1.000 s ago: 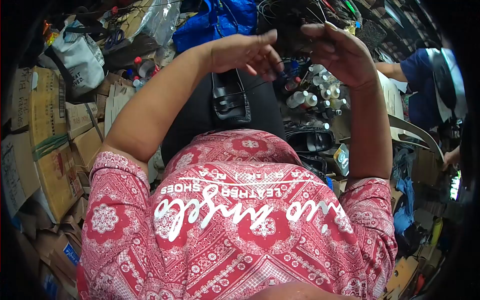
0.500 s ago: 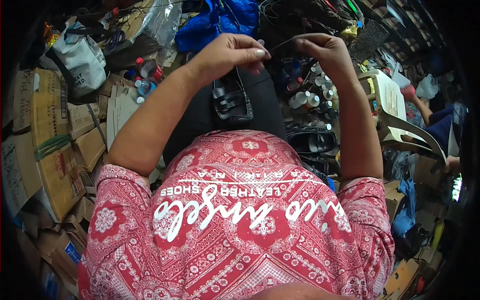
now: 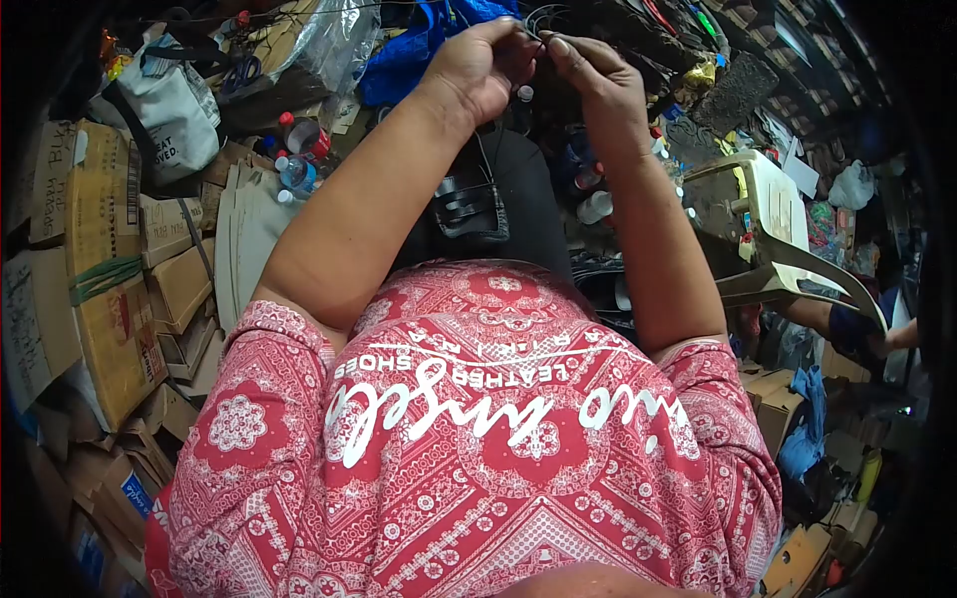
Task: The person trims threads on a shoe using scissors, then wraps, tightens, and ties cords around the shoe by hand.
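Black leather, cut into open straps: a shoe piece (image 3: 469, 211) on the dark-clothed lap (image 3: 523, 184), near the centre, below both hands. At the far edge of the view, close together: left hand (image 3: 474, 75), fingers curled in and closed in a small pinch; right hand (image 3: 610, 95), thumb and forefinger pinched together. Between the fingertips, a thin dark strand (image 3: 543, 44); too fine to tell whether joined to the cord (image 3: 482, 149) rising from the shoe piece.

Room for moving between the raised forearms, above the lap. Near side bounded by a red-and-white patterned shirt (image 3: 478, 448). To the left, upright cardboard edges (image 3: 105, 259), a printed white bag (image 3: 169, 110) and bottles (image 3: 297, 174) just beside the left forearm. Far, beyond the hands, a blue bag (image 3: 414, 55). To the right, well apart from the right forearm, a white plastic chair (image 3: 778, 204), with another person's hand (image 3: 902, 337) near its curved edge.
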`<state>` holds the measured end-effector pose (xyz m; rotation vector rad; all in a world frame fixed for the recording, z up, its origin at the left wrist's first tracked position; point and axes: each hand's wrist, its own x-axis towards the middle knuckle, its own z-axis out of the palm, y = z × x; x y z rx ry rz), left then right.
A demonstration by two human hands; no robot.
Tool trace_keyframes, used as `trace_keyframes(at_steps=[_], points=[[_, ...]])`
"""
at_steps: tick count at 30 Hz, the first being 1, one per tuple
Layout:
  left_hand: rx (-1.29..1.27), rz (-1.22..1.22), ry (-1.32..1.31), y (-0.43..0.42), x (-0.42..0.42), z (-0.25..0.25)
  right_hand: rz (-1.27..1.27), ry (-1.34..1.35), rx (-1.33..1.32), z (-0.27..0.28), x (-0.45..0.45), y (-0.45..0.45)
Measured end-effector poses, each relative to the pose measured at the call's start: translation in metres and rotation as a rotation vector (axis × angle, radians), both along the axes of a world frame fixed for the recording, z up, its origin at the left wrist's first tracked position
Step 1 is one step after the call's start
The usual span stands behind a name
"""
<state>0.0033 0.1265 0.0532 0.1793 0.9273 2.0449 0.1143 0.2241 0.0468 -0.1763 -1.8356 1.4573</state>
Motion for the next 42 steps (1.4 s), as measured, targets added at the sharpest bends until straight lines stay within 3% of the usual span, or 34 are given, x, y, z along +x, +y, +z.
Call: trace_keyframes(at_steps=[1, 3, 4, 5, 7, 8, 9, 10, 11, 12, 13, 14, 15, 16, 17, 18, 19, 20, 21, 23, 25, 26, 33, 34, 35, 37, 38, 39, 41, 42], points=[[-0.001, 0.000, -0.001, 0.001, -0.006, -0.002, 0.000, -0.001, -0.001, -0.008, 0.001, 0.000], [0.201, 0.034, -0.297, 0.000, -0.038, -0.022, 0.076, -0.015, -0.422, -0.025, 0.005, -0.001], [0.413, -0.079, -0.394, 0.000, -0.080, -0.054, 0.068, -0.001, -0.558, -0.031, 0.008, -0.002], [0.397, -0.043, -0.380, -0.010, -0.091, -0.052, 0.068, -0.003, -0.564, -0.039, 0.011, 0.001], [0.638, -0.165, -0.295, -0.032, -0.133, -0.075, -0.031, 0.093, -1.103, -0.056, 0.020, 0.016], [0.562, -0.154, -0.154, -0.045, -0.140, -0.073, -0.048, 0.154, -1.247, -0.065, 0.024, 0.028], [0.485, -0.141, -0.017, -0.058, -0.146, -0.072, 0.113, 0.236, -1.341, -0.074, 0.035, 0.038], [0.439, -0.200, 0.242, -0.072, -0.148, -0.074, 0.145, 0.258, -1.374, -0.083, 0.044, 0.048], [0.432, -0.199, 0.234, -0.079, -0.134, -0.068, 0.178, 0.282, -1.405, -0.089, 0.052, 0.057], [0.050, -0.015, 0.758, -0.088, -0.111, -0.055, 0.519, 0.317, -1.304, -0.107, 0.062, 0.076], [-0.358, 0.175, 1.260, -0.098, -0.092, -0.047, 0.561, 0.259, -1.234, -0.110, 0.071, 0.081], [-0.432, 0.143, 1.502, -0.112, -0.086, -0.050, 0.435, 0.078, -1.085, -0.106, 0.083, 0.080], [-0.432, 0.138, 1.501, -0.124, -0.083, -0.056, 0.310, -0.097, -0.928, -0.100, 0.095, 0.076], [-0.473, 0.086, 1.782, -0.135, -0.081, -0.063, 0.308, -0.097, -0.930, -0.102, 0.102, 0.073], [-0.513, 0.028, 2.061, -0.146, -0.080, -0.067, 0.190, -0.301, -0.520, -0.106, 0.109, 0.070], [-0.515, 0.023, 2.057, -0.157, -0.078, -0.065, 0.072, -0.490, -0.103, -0.110, 0.116, 0.066], [-0.685, -0.096, 2.104, -0.166, -0.077, -0.062, 0.072, -0.493, -0.107, -0.113, 0.124, 0.064], [-0.854, -0.220, 2.141, -0.173, -0.077, -0.060, 0.009, -0.709, 0.117, -0.111, 0.132, 0.060], [-0.850, -0.223, 2.141, -0.179, -0.076, -0.062, -0.056, -0.920, 0.347, -0.109, 0.139, 0.055], [-0.820, -0.212, 2.170, -0.187, -0.077, -0.065, -0.052, -0.923, 0.345, -0.101, 0.147, 0.047], [-0.851, -0.246, 2.140, -0.194, -0.082, -0.068, -0.044, -1.146, 0.813, -0.097, 0.149, 0.044], [-0.882, -0.285, 2.108, -0.199, -0.083, -0.069, -0.044, -1.008, 0.778, -0.103, 0.157, 0.047], [-0.784, -0.077, 2.018, -0.185, -0.057, -0.082, -0.157, -0.978, 0.826, -0.110, 0.150, 0.037], [-0.527, -0.104, 2.002, -0.172, -0.041, -0.077, -0.150, -0.810, 0.848, -0.110, 0.140, 0.029], [-0.663, -0.211, 2.097, -0.167, -0.027, -0.068, -0.150, -0.805, 0.854, -0.110, 0.141, 0.032], [-0.802, -0.125, 2.013, -0.194, -0.059, -0.090, -0.248, -0.987, 0.934, -0.111, 0.156, 0.044], [-0.799, -0.116, 2.021, -0.206, -0.067, -0.095, -0.053, -1.119, 0.613, -0.120, 0.172, 0.064], [-0.888, -0.201, 1.983, -0.218, -0.073, -0.099, -0.060, -1.112, 0.618, -0.133, 0.174, 0.071], [-0.978, -0.311, 1.921, -0.224, -0.070, -0.101, -0.140, -0.770, -0.033, -0.159, 0.183, 0.071], [-0.786, -0.094, 1.701, -0.216, -0.072, -0.092, -0.227, -0.624, -0.280, -0.137, 0.179, 0.070]])
